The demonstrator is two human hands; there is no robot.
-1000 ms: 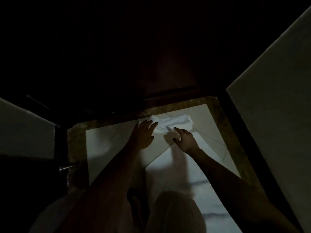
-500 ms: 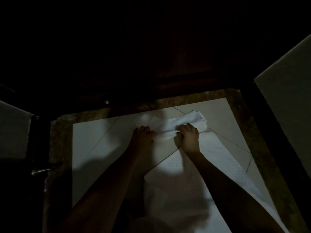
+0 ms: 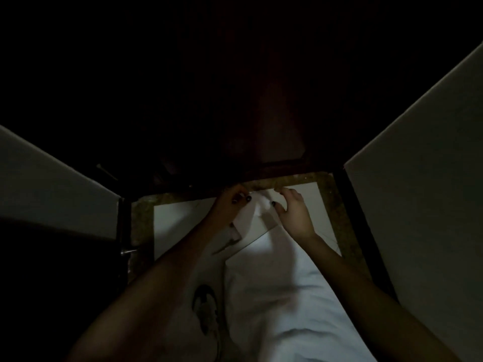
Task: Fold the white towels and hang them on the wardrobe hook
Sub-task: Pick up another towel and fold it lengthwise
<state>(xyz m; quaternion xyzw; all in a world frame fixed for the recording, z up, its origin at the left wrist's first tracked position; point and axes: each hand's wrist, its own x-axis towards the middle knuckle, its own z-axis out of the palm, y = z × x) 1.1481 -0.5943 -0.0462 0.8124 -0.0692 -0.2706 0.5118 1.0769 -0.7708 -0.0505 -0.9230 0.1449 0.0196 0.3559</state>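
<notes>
Dim. L hand (image 3: 230, 205) & R hand (image 3: 294, 211) side by side, fingers curled, pinching white towel (image 3: 274, 273) end just short of wardrobe (image 3: 274, 142); rest of towel stretching lengthwise away from wardrobe, toward body.

The floor of pale glossy square tiles (image 3: 177, 226), edged by a mottled brown stone border (image 3: 287, 180), carries a long white cloth towel (image 3: 282, 296) stretched along it, its far end bunched near that border; a dim shoe-like shape (image 3: 206, 312) lies just left of it
</notes>
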